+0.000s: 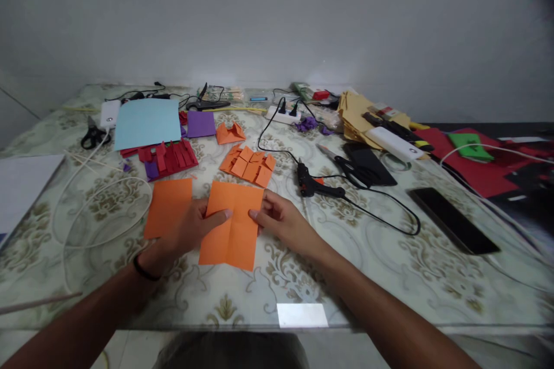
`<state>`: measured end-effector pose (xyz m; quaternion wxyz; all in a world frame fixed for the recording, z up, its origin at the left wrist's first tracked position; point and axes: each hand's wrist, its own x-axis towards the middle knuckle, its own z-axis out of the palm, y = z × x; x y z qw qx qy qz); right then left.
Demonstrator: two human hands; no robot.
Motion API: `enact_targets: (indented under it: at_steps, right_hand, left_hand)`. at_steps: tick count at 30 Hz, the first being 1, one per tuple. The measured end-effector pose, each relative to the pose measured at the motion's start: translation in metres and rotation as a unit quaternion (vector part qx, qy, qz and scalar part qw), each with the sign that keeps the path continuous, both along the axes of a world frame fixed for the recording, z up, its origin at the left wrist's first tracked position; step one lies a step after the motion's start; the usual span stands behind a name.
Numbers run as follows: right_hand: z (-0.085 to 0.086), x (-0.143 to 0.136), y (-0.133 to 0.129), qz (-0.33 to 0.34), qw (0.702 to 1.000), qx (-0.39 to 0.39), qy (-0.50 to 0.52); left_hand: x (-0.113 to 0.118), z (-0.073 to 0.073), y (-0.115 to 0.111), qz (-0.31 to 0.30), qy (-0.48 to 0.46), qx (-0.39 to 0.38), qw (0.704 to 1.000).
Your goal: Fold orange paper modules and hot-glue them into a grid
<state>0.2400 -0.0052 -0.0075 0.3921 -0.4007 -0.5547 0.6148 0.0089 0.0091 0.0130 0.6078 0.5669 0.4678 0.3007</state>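
An orange paper sheet [231,242] with a crease down its middle is held by both hands above the table. My left hand [194,225] pinches its left side, thumb on top. On the right edge, my right hand [279,218] grips it the same way, its fingers partly hidden behind the sheet. A second orange sheet [168,207] lies flat beside my left hand. Beyond the held sheet are folded orange pieces [251,166] and another folded orange piece [230,132].
A glue gun [318,183] with a looping black cord lies right of the hands, near scissors [355,172] and a dark phone [452,219]. Folded red strips [167,158], a light blue sheet [148,122] and a white cable [67,213] are left.
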Motion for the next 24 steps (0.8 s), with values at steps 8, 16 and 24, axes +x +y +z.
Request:
enact_targets:
  at_steps: [8,16,24]
  right_hand:
    - [0.005,0.001,-0.002,-0.015,0.999,-0.003,-0.029]
    - [0.011,0.004,-0.002,-0.034,0.999,0.015,-0.019]
    - [0.018,0.013,-0.004,0.002,1.0,0.027,-0.003]
  left_hand:
    - [0.0,-0.002,0.002,0.0,-0.03,0.014,0.999]
    - [-0.008,-0.003,0.006,-0.006,-0.007,0.097,0.995]
    - [-0.012,0.007,0.007,-0.048,-0.021,0.131,0.99]
